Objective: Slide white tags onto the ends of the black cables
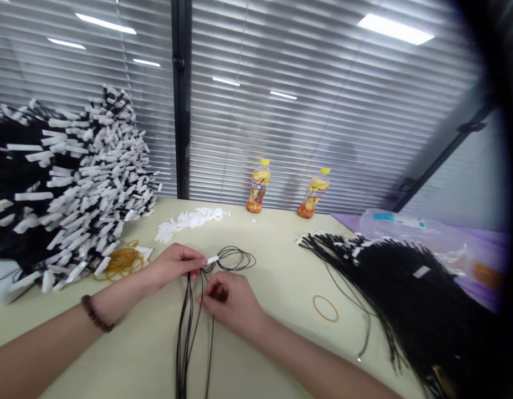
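Pinching black cords [189,327], left hand [173,267], right hand [229,299]; cord ends cut off below.

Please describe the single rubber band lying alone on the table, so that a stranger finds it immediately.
Start at the big heap of black cords on the table's right side. Just left of it lies one rubber band, right of the right hand. Unlike the piled bands far left, it lies alone.

Black cords [190,332] run off the bottom edge below the fingers [198,265]. Right-hand fingertips curl under, hidden. Bottle labels [258,191] beyond the fingers are too small to read. The tagged bundle [52,183] is cut off left.
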The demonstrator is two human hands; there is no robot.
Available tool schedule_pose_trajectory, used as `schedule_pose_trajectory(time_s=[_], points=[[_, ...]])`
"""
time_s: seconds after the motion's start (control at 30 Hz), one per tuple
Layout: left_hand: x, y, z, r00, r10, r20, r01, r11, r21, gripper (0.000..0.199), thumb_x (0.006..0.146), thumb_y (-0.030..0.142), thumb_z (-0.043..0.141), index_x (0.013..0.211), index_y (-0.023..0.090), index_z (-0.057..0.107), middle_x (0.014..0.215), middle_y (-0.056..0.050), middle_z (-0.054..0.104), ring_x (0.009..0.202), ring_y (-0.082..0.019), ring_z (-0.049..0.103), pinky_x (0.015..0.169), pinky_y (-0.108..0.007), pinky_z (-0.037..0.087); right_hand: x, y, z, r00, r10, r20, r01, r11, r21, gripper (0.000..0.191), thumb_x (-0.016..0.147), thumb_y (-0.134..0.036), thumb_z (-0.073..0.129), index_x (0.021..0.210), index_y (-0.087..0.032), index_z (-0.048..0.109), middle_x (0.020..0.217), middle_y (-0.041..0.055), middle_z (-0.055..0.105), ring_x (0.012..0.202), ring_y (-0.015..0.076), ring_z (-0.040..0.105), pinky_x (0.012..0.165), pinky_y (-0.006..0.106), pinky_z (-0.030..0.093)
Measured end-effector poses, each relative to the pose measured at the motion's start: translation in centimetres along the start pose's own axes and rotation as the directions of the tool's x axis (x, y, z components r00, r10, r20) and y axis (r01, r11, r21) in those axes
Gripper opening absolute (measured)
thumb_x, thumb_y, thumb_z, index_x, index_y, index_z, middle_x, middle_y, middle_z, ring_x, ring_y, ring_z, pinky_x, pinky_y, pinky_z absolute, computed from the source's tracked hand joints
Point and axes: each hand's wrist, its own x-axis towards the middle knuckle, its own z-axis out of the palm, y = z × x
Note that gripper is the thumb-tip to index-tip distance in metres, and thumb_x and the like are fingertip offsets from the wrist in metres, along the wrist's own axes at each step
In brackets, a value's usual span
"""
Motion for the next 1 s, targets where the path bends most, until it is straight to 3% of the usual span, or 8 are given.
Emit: schedule_pose_trajectory(time_s=[0.27,0.37,0.43,0.6,0.7,0.77,0.9,1.0], points=[[-0.1,0.0,0.0,1.0,-0.009,0.008,0.009,1.0,-0.027,0.03,0.066,0.04,0.06,0.079,0.013,0.064,0.057,-0.001,0.057,0.054,-0.009,0.049,0.054,-0.02,0.036,-0.1,-0.5,-0.2,0.998,-0.06,0.007,0.06,0.997,-0.054,0.024,0.078,-0.032,0.046,0.062,-0.015,0.052,0.054,-0.0036,0.046,0.047,0.0048,0.036,0.046,0.016,0.028],[-0.2,0.1,0.0,1.0,0.002,0.016,-0.002,1.0,-0.02,0.03,0.066,0.04,0.06,0.077,0.013,0.064,0.057,-0.001,0.057,0.055,-0.01,0.049,0.054,-0.019,0.036,-0.4,-0.5,-0.2,0.996,-0.084,0.021,0.085,0.995,-0.045,0.008,0.069,-0.023,0.053,0.069,-0.016,0.054,0.059,-0.0032,0.048,0.05,0.0054,0.04,0.049,0.016,0.032],[-0.2,0.2,0.0,1.0,-0.006,0.007,0.006,1.0,-0.009,0.03,0.066,0.041,0.06,0.076,0.013,0.064,0.056,-0.001,0.057,0.054,-0.01,0.049,0.053,-0.019,0.036,-0.6,-0.8,-0.4,0.995,-0.089,0.048,0.089,0.996,-0.005,0.01,0.063,-0.014,0.052,0.072,-0.016,0.054,0.063,-0.0025,0.05,0.053,0.0061,0.043,0.051,0.016,0.034],[-0.1,0.3,0.0,1.0,-0.023,-0.007,0.023,0.999,0.025,0.031,0.066,0.043,0.059,0.075,0.013,0.064,0.056,-0.001,0.057,0.053,-0.01,0.049,0.053,-0.019,0.035,-0.4,-2.3,-3.0,0.979,-0.03,0.201,-0.028,0.96,0.278,0.01,0.055,-0.007,0.043,0.062,-0.014,0.047,0.054,-0.0028,0.045,0.046,0.0064,0.04,0.043,0.016,0.031],[-0.3,0.6,0.1,1.0,-0.02,-0.006,0.021,0.999,0.029,0.032,0.066,0.043,0.059,0.073,0.013,0.064,0.057,-0.001,0.058,0.053,-0.01,0.049,0.053,-0.02,0.036,0.2,-3.5,-5.5,0.939,-0.082,0.335,-0.119,0.835,0.537,0.012,0.059,-0.008,0.038,0.061,-0.012,0.049,0.049,-0.0015,0.046,0.041,0.007,0.044,0.04,0.017,0.028],[-0.3,0.7,0.1,1.0,-0.025,-0.011,0.025,1.0,0.018,0.032,0.065,0.043,0.059,0.074,0.013,0.064,0.059,-0.002,0.058,0.054,-0.01,0.05,0.054,-0.02,0.036,0.5,-4.4,-7.3,0.924,-0.13,0.359,-0.13,0.777,0.616,0.016,0.064,-0.01,0.038,0.065,-0.009,0.054,0.057,0.0034,0.054,0.044,0.0095,0.051,0.04,0.018,0.028],[-0.3,0.6,0.1,0.999,-0.049,-0.013,0.05,0.999,0.011,0.034,0.065,0.044,0.059,0.074,0.012,0.064,0.058,-0.002,0.057,0.054,-0.01,0.05,0.055,-0.02,0.037,0.5,-6.0,-10.7,0.947,-0.172,0.273,-0.059,0.74,0.67,0.024,0.074,-0.021,0.039,0.082,-0.008,0.057,0.08,0.0135,0.061,0.055,0.017,0.059,0.043,0.022,0.032],[-0.1,0.2,0.0,0.999,-0.052,-0.011,0.052,0.999,-0.015,0.034,0.064,0.044,0.06,0.077,0.013,0.064,0.059,-0.002,0.058,0.054,-0.01,0.05,0.055,-0.02,0.038,0.3,-6.7,-12.7,0.983,-0.178,0.053,0.09,0.709,0.699,0.029,0.072,-0.02,0.039,0.091,-0.01,0.058,0.084,0.0127,0.061,0.057,0.0167,0.058,0.045,0.024,0.036]])
